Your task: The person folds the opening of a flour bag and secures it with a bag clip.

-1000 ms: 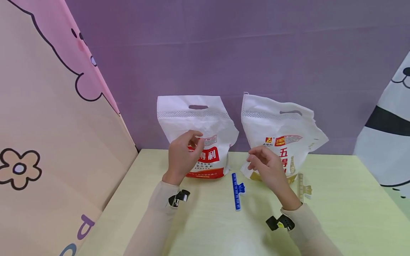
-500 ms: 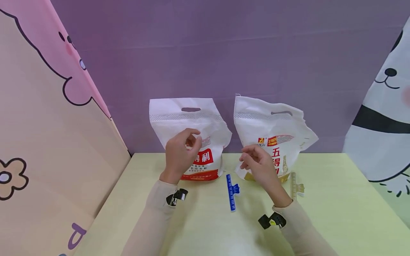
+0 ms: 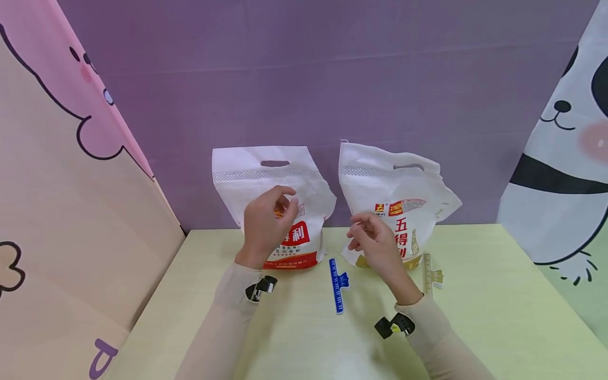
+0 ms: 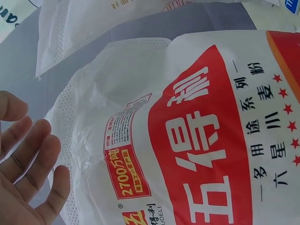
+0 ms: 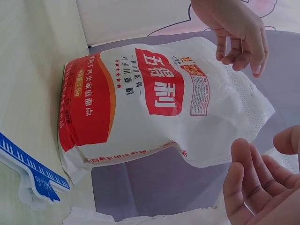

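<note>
My left hand [image 3: 267,226] hovers in front of a white flour bag [image 3: 313,184] with a red label and red base, its fingers loosely curled around nothing. In the left wrist view, a gap shows between thumb and fingers beside the bag's upper part. My right hand [image 3: 377,247] is held in front of a second white flour bag [image 3: 418,208] with a gold base, also loosely curled and holding nothing. Between the bags, nearer me, lies a blue ruler-marked clip [image 3: 336,287]. A yellowish clip [image 3: 428,274] of the same shape lies right of my right hand.
Both bags stand upright on a pale yellow table [image 3: 304,343], close to a purple backdrop [image 3: 294,79]. A cartoon-printed panel [image 3: 95,211] rises along the left side; a panda print [image 3: 560,211] is at the right.
The head view has shifted, so bags, clips and hands sit further left in the picture. Both hands stay in nearly the same pose before the bags; nothing has been picked up.
</note>
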Motion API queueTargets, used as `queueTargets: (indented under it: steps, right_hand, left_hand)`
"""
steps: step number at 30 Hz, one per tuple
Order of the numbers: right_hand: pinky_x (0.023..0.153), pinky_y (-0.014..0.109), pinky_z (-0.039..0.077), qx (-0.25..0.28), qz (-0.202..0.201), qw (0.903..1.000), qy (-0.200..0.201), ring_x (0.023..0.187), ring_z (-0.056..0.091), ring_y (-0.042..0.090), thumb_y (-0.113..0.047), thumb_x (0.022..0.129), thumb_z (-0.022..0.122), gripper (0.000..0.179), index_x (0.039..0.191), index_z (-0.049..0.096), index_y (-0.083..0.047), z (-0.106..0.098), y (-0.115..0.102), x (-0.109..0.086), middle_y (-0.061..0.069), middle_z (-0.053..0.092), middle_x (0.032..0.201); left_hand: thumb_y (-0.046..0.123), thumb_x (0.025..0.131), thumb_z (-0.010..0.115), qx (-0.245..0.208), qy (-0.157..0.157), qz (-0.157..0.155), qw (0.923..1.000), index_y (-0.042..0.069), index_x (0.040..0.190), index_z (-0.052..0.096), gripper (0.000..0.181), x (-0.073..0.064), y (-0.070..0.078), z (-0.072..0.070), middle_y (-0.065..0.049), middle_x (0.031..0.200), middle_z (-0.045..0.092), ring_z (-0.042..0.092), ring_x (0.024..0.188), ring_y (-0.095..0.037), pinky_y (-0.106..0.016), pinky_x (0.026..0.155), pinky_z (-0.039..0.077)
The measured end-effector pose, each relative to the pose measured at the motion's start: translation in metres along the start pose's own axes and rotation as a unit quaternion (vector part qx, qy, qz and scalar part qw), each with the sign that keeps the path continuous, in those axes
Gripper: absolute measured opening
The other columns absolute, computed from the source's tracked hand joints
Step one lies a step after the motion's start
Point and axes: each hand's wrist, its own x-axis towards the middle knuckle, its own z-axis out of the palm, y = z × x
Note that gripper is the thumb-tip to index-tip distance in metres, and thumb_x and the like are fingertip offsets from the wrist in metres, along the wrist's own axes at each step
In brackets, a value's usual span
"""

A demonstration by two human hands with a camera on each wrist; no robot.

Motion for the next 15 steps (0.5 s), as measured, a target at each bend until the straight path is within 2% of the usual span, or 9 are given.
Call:
queueTargets:
  steps: [7,15]
  right_hand:
    - [0.073,0.024,0.059,-0.006,0.014,0.9999,0.000,0.075,0.069,0.018,-0.018,0.105,0.055,0.024,0.128,0.058,-0.010,0.001,0.001,0.002,0.020,0.067,0.103]
    - [0.072,0.024,0.059,0.005,0.035,0.9994,0.001,0.073,0.069,0.016,-0.019,0.105,0.056,0.028,0.131,0.057,-0.010,0.007,0.000,0.007,0.017,0.069,0.101]
  left_hand:
    - [0.023,0.095,0.067,0.015,-0.005,0.008,0.9998,0.010,0.107,0.073,0.019,0.005,0.004,0.004,-0.005,0.080,0.072,0.064,0.070,-0.018,-0.031,0.064,0.057]
    - [0.021,0.093,0.071,0.021,0.001,0.004,0.9998,0.010,0.107,0.073,0.018,0.012,0.007,0.003,-0.004,0.080,0.072,0.061,0.067,-0.017,-0.030,0.061,0.057]
